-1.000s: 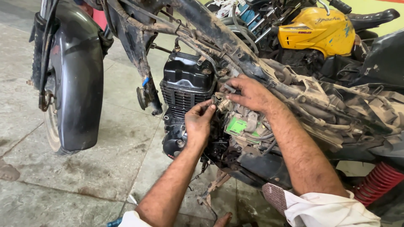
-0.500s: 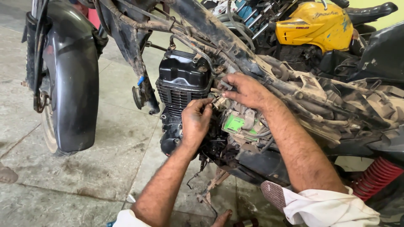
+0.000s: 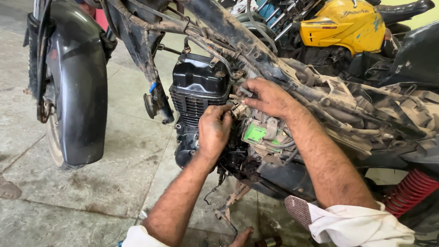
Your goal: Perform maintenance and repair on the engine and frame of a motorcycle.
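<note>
Grey concrete floor [image 3: 114, 183] lies under a stripped motorcycle. Both hands meet behind the black engine [image 3: 199, 91]: left hand [image 3: 214, 130] and right hand [image 3: 267, 97] pinch a small connector [image 3: 238, 109], fingers curled. Wiring looks unfinished, panels off.

Floor: grey concrete slabs [image 3: 114, 183], stained and divided by joints, are seen under everything.
Wall: a pale yellow-green strip [image 3: 427, 16] is glimpsed at the upper right.
Behind: a yellow motorcycle tank [image 3: 343, 27] is parked.
Light: even daylight is cast.
</note>
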